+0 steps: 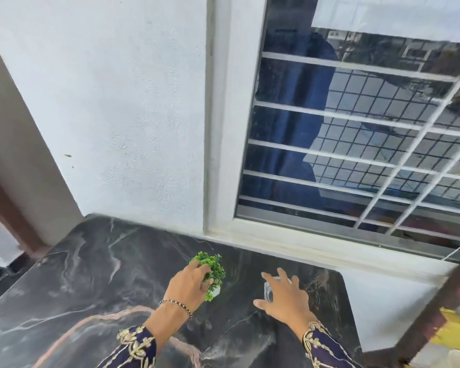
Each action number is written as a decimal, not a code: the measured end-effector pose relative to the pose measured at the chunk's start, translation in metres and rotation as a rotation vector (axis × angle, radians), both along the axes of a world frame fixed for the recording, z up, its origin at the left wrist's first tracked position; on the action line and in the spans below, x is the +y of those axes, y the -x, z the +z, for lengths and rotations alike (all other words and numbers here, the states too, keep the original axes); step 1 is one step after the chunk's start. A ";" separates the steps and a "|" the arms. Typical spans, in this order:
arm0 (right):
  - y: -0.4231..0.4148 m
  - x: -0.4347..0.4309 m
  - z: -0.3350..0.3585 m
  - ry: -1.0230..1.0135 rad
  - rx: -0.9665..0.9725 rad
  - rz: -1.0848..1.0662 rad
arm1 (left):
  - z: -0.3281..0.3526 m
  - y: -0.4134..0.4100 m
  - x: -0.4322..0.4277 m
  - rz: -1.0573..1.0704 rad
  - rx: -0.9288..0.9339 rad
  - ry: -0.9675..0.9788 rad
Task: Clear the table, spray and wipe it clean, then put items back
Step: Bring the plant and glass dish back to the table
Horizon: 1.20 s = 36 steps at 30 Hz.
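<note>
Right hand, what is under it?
A clear glass on the black marble table. The right hand covers most of it, so any contents are hidden.

Black marble table (91,274) holds 1 potted plant (213,262) and 1 glass (268,291).

Bare hands, navy sleeves with gold-embroidered cuffs.
The left sleeve (136,346), toward 7 o'clock in the view, and the right sleeve (323,347), toward 5 o'clock, are dark navy cloth, each cuff edged with gold leaf-shaped embroidery. At 1 o'clock of the left cuff, on the wrist of the left hand (189,285), sits a slim bracelet (176,305) of small dark and gold beads.
</note>
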State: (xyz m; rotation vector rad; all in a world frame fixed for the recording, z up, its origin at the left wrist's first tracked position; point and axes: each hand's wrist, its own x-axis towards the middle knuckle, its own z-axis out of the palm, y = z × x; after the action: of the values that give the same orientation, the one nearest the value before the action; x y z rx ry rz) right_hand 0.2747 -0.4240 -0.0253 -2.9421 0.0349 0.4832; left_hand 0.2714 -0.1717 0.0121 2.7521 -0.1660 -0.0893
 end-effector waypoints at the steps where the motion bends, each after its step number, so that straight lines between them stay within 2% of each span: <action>1: 0.000 0.007 0.001 0.028 -0.024 0.025 | 0.000 -0.001 0.008 0.000 0.000 -0.001; 5: -0.003 0.054 0.002 0.017 -0.046 0.088 | -0.001 -0.007 0.048 0.030 -0.003 0.022; 13: -0.011 0.170 -0.010 -0.145 0.004 0.082 | -0.004 -0.030 0.160 0.062 -0.026 -0.084; 15: -0.012 0.187 -0.010 -0.165 0.008 0.080 | 0.003 -0.035 0.180 0.073 -0.055 -0.094; 18: -0.017 0.208 -0.007 -0.189 -0.004 0.079 | 0.009 -0.046 0.207 0.101 -0.199 -0.094; 19: -0.018 0.224 -0.009 -0.199 -0.004 0.073 | 0.006 -0.049 0.224 0.119 -0.174 -0.067; 21: -0.017 0.229 -0.007 -0.209 -0.010 0.063 | 0.003 -0.055 0.230 0.102 -0.127 -0.044; 27: 0.004 0.246 -0.013 -0.282 -0.006 0.006 | -0.004 -0.069 0.255 0.063 -0.165 -0.009; 36: 0.044 0.226 -0.015 -0.314 -0.030 -0.113 | -0.022 -0.063 0.260 0.086 -0.096 -0.021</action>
State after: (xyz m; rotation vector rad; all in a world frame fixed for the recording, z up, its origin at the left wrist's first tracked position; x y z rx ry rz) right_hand 0.2304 -0.1985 -0.0407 -2.6230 0.1102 0.3877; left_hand 0.3345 0.0886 -0.0096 2.7815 -0.0724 0.0649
